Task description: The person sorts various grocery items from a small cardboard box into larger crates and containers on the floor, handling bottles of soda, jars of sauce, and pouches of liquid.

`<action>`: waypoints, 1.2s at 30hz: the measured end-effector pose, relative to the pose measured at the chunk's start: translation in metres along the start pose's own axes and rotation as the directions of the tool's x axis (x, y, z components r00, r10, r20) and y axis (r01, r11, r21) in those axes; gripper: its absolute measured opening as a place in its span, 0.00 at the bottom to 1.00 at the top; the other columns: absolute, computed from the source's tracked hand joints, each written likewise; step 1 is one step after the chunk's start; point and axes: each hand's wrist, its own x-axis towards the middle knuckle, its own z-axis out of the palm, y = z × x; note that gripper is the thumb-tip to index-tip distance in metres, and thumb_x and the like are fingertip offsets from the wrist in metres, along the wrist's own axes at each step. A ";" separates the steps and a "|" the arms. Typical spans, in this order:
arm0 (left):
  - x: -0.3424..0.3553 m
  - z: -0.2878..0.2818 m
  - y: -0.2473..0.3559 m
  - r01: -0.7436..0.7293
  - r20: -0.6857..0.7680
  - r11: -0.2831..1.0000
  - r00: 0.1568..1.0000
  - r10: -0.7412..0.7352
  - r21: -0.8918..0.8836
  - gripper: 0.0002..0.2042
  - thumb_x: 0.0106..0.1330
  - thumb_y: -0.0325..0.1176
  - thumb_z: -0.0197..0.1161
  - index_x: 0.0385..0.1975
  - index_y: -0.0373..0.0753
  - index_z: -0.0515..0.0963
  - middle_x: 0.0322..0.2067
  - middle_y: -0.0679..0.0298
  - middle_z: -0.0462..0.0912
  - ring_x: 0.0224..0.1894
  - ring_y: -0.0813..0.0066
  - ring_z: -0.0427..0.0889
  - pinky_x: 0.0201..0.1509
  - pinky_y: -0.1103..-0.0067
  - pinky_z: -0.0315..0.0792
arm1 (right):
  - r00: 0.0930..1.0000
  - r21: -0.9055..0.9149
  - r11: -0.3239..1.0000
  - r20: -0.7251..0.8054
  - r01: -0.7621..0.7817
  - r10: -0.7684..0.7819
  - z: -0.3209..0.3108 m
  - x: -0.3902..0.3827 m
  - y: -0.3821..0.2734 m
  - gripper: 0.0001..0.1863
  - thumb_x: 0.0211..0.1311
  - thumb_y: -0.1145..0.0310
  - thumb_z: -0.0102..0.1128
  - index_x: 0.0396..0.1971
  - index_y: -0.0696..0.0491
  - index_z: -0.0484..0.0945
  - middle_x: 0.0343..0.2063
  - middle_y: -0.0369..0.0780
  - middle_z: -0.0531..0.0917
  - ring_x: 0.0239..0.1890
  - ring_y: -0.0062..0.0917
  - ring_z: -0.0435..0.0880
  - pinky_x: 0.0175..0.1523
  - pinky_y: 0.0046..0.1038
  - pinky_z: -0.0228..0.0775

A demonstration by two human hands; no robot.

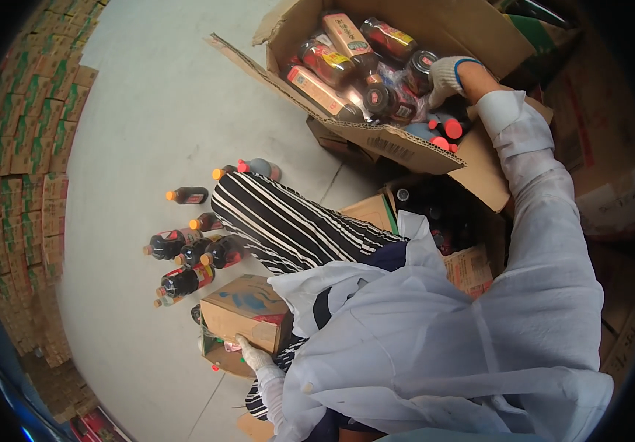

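Note:
My right hand [448, 78], in a white knitted glove, reaches into a large open carton [413, 151] at the upper right. Its fingers curl down beside a dark-lidded jar [421, 65]; what they grip is hidden. Around it lie another jar [378, 99], clear plastic wrap, red-capped bottles [446, 127], dark bottles with yellow labels [326, 63] and pale boxed packages [323, 93]. Low at the left, my gloved left hand [255, 354] is closed at the lower edge of a small brown cardboard box [242, 306]. That box sits tilted over an open box [221, 359] with small items inside.
Several dark bottles [185, 280] with orange or pale caps stand on the grey floor [137, 118] left of my striped trouser leg [295, 217]. Stacked cartons [26, 132] line the far left. Another open carton [472, 269] with dark bottles is right of my knee.

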 end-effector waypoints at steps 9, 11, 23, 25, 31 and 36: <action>-0.007 0.010 0.004 -0.016 -0.011 1.000 1.000 0.016 -0.002 0.34 0.63 0.55 0.61 0.59 0.33 0.67 0.51 0.59 0.76 0.49 0.65 0.76 0.55 0.72 0.70 | 0.981 -0.078 0.981 0.093 0.180 -0.173 -0.003 -0.018 -0.029 0.35 0.35 0.56 0.72 0.49 0.53 0.78 0.39 0.45 0.84 0.42 0.36 0.83 0.44 0.34 0.75; -0.009 0.013 0.003 -0.014 0.002 1.000 1.000 0.014 -0.012 0.34 0.63 0.55 0.61 0.59 0.33 0.67 0.52 0.59 0.76 0.49 0.65 0.76 0.55 0.72 0.70 | 0.968 -0.083 0.969 0.114 0.235 -0.225 0.001 -0.016 -0.029 0.35 0.35 0.58 0.71 0.50 0.54 0.77 0.39 0.45 0.84 0.42 0.36 0.83 0.44 0.34 0.75; 0.022 0.013 -0.015 -0.131 -0.205 0.916 0.953 0.222 0.380 0.39 0.61 0.61 0.53 0.59 0.29 0.67 0.54 0.45 0.74 0.56 0.55 0.73 0.60 0.68 0.66 | 0.925 0.251 0.910 0.108 0.329 -0.364 0.049 0.070 0.048 0.19 0.64 0.56 0.47 0.42 0.53 0.81 0.43 0.45 0.83 0.42 0.30 0.80 0.49 0.30 0.71; 0.039 0.019 -0.025 -0.079 -0.235 0.892 0.951 0.202 0.445 0.42 0.58 0.64 0.54 0.61 0.31 0.65 0.57 0.43 0.72 0.59 0.51 0.71 0.63 0.67 0.62 | 0.862 0.876 0.322 0.444 -0.360 -0.245 0.070 0.121 0.123 0.20 0.70 0.56 0.40 0.49 0.50 0.78 0.48 0.40 0.81 0.44 0.28 0.78 0.48 0.29 0.71; 0.004 0.020 -0.009 0.022 -0.333 0.865 0.927 0.170 0.501 0.36 0.57 0.60 0.58 0.56 0.36 0.71 0.51 0.47 0.77 0.56 0.51 0.74 0.59 0.64 0.66 | 0.995 0.874 0.483 0.089 -0.052 -0.055 0.043 0.109 0.053 0.20 0.70 0.56 0.40 0.50 0.50 0.77 0.48 0.40 0.81 0.45 0.28 0.78 0.49 0.29 0.71; -0.017 0.032 0.016 0.019 -0.286 0.896 0.951 0.121 0.443 0.31 0.57 0.59 0.56 0.47 0.35 0.78 0.44 0.46 0.81 0.49 0.50 0.80 0.55 0.64 0.71 | 0.984 0.751 0.637 -0.157 0.174 -0.083 0.025 0.099 0.011 0.20 0.70 0.57 0.40 0.51 0.50 0.75 0.48 0.40 0.81 0.45 0.28 0.78 0.49 0.29 0.71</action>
